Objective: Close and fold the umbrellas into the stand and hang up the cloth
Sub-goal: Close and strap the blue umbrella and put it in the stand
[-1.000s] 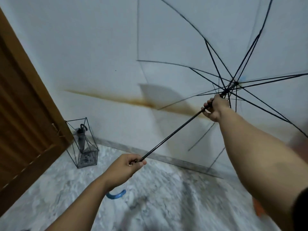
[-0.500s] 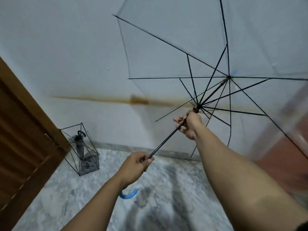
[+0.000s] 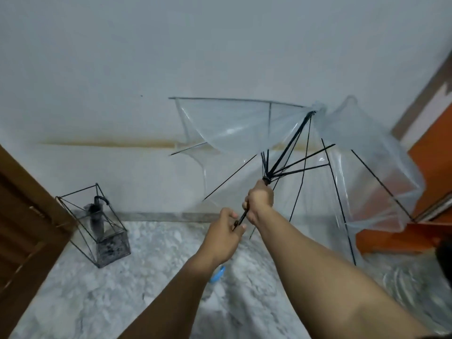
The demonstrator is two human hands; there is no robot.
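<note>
While my left hand [image 3: 223,234] and right hand [image 3: 259,201] grip the transparent umbrella's [image 3: 247,123] shaft, I see a wire stand [image 3: 96,223] holding a folded grey umbrella [image 3: 96,216] far left on marble floor [image 3: 146,265], beside a wooden door [image 3: 22,231].

Umbrella [image 3: 244,123] clear glossy plastic; stand [image 3: 97,226] black wire.
</note>
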